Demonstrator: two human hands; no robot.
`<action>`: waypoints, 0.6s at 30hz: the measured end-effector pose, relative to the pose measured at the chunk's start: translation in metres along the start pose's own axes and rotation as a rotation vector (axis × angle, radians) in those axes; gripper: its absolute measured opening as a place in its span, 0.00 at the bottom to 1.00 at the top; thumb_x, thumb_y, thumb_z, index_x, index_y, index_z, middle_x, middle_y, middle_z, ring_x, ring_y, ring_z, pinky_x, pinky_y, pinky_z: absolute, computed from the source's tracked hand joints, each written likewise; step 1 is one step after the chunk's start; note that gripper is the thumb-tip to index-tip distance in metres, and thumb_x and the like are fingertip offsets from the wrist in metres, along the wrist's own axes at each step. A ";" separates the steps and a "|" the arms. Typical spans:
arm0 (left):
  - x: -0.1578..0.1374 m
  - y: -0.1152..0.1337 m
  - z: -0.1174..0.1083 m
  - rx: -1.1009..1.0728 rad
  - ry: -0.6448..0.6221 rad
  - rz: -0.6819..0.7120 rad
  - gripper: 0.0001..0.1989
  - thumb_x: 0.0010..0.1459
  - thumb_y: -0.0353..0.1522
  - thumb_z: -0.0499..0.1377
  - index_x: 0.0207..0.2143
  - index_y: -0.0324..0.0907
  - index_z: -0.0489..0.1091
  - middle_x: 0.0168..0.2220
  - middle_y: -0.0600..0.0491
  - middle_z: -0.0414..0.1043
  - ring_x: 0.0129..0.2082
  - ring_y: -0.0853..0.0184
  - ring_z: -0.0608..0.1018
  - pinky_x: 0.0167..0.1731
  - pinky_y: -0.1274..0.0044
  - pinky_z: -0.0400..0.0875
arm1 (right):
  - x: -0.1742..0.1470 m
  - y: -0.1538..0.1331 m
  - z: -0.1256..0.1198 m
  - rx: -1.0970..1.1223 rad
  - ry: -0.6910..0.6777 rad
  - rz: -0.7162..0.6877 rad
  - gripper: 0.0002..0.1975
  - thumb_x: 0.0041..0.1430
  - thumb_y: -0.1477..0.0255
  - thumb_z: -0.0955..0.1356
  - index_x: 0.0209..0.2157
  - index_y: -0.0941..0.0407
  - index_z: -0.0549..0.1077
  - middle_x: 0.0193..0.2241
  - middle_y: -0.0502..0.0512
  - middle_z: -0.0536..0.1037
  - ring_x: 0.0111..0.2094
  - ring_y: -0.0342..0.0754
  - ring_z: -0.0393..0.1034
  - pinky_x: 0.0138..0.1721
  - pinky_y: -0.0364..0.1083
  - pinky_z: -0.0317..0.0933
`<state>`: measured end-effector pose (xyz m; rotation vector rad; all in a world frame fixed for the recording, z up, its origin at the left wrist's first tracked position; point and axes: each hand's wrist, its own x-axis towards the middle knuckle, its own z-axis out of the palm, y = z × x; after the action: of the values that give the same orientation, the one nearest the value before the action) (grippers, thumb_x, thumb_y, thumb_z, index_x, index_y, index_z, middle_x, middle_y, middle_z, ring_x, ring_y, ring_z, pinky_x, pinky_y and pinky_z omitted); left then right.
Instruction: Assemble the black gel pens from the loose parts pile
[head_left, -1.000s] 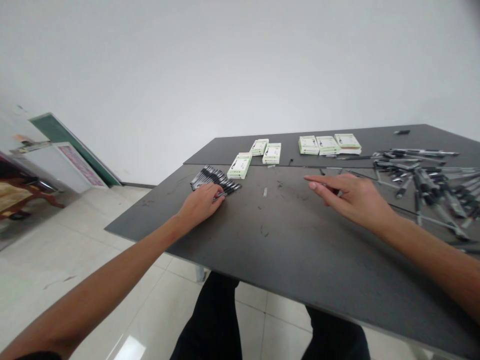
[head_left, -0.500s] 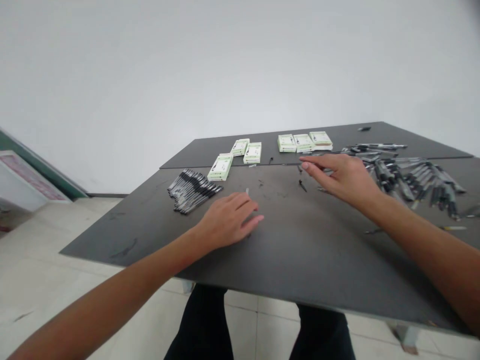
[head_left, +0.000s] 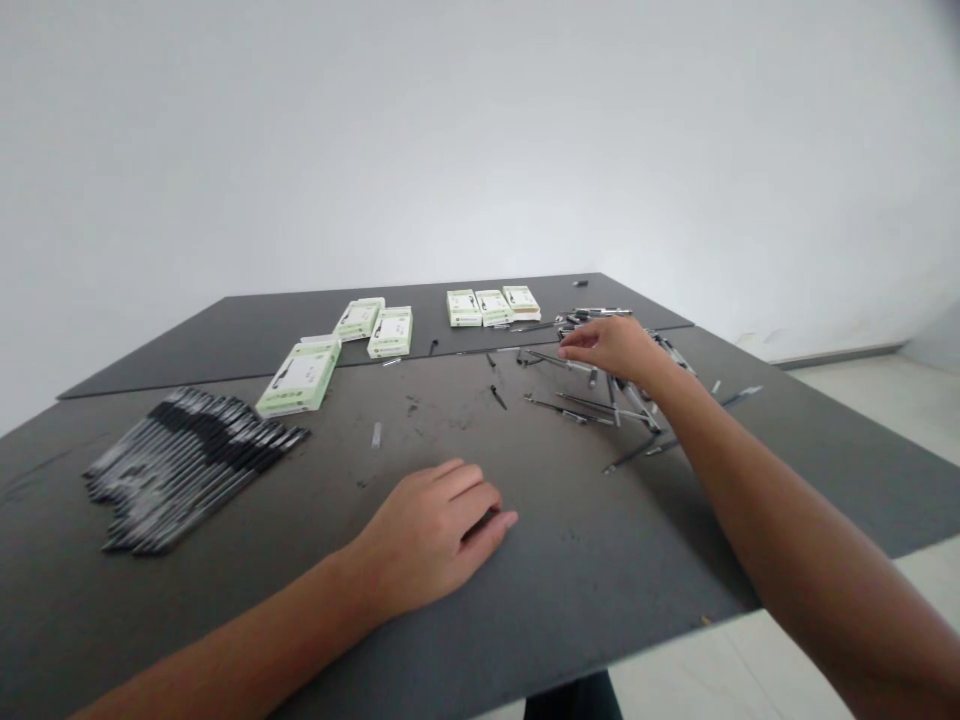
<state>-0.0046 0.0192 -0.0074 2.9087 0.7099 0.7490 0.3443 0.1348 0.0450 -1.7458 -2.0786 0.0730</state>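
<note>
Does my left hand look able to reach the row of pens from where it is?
Probably yes: nothing visible stands between the left hand and the row of pens, just bare tabletop.

Dark table (head_left: 622,560) with pens (head_left: 195,460), boxes (head_left: 301,375)

Six boxes (head_left: 301,378); one row of pens (head_left: 199,460), one loose pile (head_left: 636,405); pens overlap, uncountable.

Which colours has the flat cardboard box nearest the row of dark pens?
The flat cardboard box is mostly white and pale green, clearest in the head view.
</note>
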 end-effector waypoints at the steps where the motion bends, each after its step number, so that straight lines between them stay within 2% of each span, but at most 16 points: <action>1: -0.002 0.002 -0.001 -0.027 0.004 -0.003 0.11 0.74 0.36 0.58 0.37 0.44 0.74 0.31 0.52 0.74 0.32 0.63 0.76 0.31 0.70 0.69 | 0.000 0.003 -0.001 -0.018 -0.046 0.014 0.17 0.62 0.56 0.73 0.43 0.52 0.88 0.37 0.55 0.88 0.40 0.55 0.82 0.43 0.50 0.69; 8: -0.001 0.003 -0.001 -0.152 0.038 -0.025 0.10 0.74 0.33 0.57 0.36 0.46 0.73 0.30 0.54 0.75 0.30 0.65 0.77 0.29 0.71 0.69 | -0.005 0.016 -0.019 -0.014 -0.357 0.034 0.14 0.57 0.59 0.76 0.43 0.48 0.88 0.38 0.50 0.89 0.41 0.54 0.83 0.45 0.50 0.71; 13: -0.001 0.002 0.000 -0.181 0.058 -0.043 0.09 0.73 0.33 0.58 0.36 0.46 0.73 0.30 0.54 0.74 0.29 0.65 0.77 0.27 0.72 0.69 | -0.010 0.015 -0.033 0.025 -0.552 0.051 0.12 0.54 0.59 0.77 0.40 0.45 0.89 0.38 0.48 0.89 0.42 0.56 0.83 0.46 0.51 0.71; 18: 0.000 0.004 -0.001 -0.165 0.042 -0.041 0.10 0.72 0.33 0.58 0.34 0.47 0.73 0.29 0.54 0.74 0.29 0.65 0.77 0.27 0.72 0.70 | -0.011 0.012 -0.031 0.040 -0.642 0.039 0.12 0.52 0.59 0.77 0.39 0.44 0.89 0.37 0.46 0.89 0.42 0.56 0.83 0.45 0.50 0.70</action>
<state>-0.0033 0.0160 -0.0056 2.7306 0.6741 0.8239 0.3673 0.1196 0.0661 -1.9068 -2.4360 0.7716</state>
